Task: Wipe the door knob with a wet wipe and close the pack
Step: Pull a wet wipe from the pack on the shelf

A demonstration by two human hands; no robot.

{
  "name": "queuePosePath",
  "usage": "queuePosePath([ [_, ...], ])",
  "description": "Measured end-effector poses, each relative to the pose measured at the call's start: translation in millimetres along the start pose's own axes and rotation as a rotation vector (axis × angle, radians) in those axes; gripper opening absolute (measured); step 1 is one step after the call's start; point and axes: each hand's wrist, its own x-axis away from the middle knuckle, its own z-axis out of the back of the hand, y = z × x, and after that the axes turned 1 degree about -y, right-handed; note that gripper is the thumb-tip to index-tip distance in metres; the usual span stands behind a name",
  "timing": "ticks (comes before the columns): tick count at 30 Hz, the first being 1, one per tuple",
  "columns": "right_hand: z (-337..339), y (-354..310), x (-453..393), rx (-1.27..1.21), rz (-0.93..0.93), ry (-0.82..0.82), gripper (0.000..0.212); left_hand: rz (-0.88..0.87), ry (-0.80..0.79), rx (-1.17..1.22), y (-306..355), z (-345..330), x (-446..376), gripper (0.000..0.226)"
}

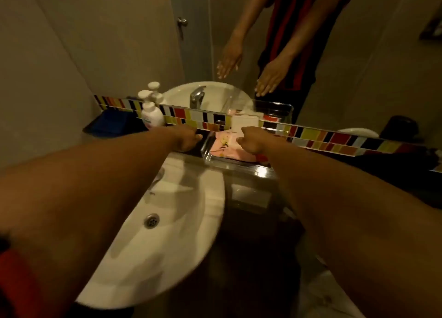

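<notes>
A pink wet wipe pack point(227, 148) lies flat in a clear plastic tray point(207, 155) on the counter, just below the mirror. My left hand point(189, 139) hovers left of the tray, palm down and holding nothing. My right hand point(251, 141) hovers over the pack's right side, apart from it. The mirror shows both hands with fingers spread. A round metal door knob point(182, 21) on a grey door appears only as a reflection in the mirror.
A white sink point(172, 227) with a metal drain point(151, 220) sits under my left arm. A white pump bottle point(152, 117) and a blue object point(110, 124) stand at the back left. A strip of coloured tiles point(334, 138) runs under the mirror.
</notes>
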Motion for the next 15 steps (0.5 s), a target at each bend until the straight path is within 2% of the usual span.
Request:
queuePosePath([
  [3,-3,31,-16,0.022,-0.072,0.013,0.047,-0.06,-0.041,-0.009,26,-11,-32,0.039],
  [9,-21,66,-43,-0.053,-0.037,0.061,0.043,-0.111,0.046,-0.05,56,-37,-87,0.038],
  [15,-38,71,-66,-0.187,-0.064,0.219,0.037,-0.104,0.105,0.211,62,-58,-123,0.041],
])
